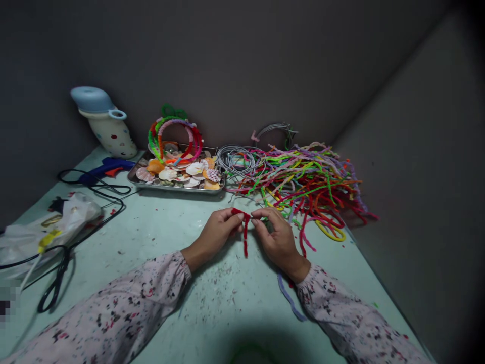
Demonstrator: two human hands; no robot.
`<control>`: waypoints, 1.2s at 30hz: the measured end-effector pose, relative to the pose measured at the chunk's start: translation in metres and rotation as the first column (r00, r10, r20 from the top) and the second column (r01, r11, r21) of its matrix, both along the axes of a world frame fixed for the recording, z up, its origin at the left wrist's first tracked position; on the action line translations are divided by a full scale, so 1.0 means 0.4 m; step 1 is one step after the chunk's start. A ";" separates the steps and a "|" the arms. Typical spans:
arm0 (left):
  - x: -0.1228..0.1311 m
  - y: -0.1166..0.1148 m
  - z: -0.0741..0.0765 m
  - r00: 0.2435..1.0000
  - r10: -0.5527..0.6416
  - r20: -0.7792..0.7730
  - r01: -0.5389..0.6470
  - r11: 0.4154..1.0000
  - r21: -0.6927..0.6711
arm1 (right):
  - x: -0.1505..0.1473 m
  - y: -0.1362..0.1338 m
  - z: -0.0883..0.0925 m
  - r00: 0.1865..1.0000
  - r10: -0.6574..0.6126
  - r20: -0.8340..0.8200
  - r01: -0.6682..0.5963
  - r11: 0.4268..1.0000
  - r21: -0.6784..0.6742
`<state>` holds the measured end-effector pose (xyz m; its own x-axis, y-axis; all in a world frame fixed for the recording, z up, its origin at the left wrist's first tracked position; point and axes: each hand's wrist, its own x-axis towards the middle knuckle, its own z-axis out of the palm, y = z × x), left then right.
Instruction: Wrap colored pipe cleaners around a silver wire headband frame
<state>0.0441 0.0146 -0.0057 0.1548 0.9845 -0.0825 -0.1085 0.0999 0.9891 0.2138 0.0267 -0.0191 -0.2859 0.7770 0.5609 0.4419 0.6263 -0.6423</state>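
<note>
Near the middle of the table, my left hand (222,227) pinches a dark red pipe cleaner (245,237) between thumb and fingers. One end of it hangs down with a small kink, while the upper part lies bent across my fingertips. Close by on the right, my right hand (277,233) is closed in a pinch, its fingertips at the bend of the red pipe cleaner. What sits between those fingertips is too small to make out, perhaps a thin wire end. A lilac pipe cleaner (290,298) lies on the table under my right wrist.
A metal tray (178,189) of seashells holds colourful wrapped rings (176,136). Coiled grey wire (237,161) and a heap of pipe cleaners (306,172) lie right of it. At left are a bottle (109,126), a blue glue gun (104,169), black cables (121,205) and a plastic bag (71,217).
</note>
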 end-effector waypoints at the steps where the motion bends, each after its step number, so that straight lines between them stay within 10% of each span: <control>1: 0.000 0.001 0.000 1.000 -0.004 0.004 0.004 1.000 -0.006 | 0.000 0.001 0.000 1.000 0.002 0.005 -0.002 1.000 0.002; 36: -0.007 0.007 -0.009 1.000 -0.020 -0.009 0.020 0.999 -0.041 | 0.002 0.005 -0.003 0.994 0.071 0.086 -0.074 0.997 0.035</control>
<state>0.0414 0.0174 -0.0093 0.1733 0.9771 -0.1237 -0.0970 0.1419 0.9851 0.2148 0.0286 -0.0204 -0.3885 0.7310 0.5610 0.4465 0.6819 -0.5794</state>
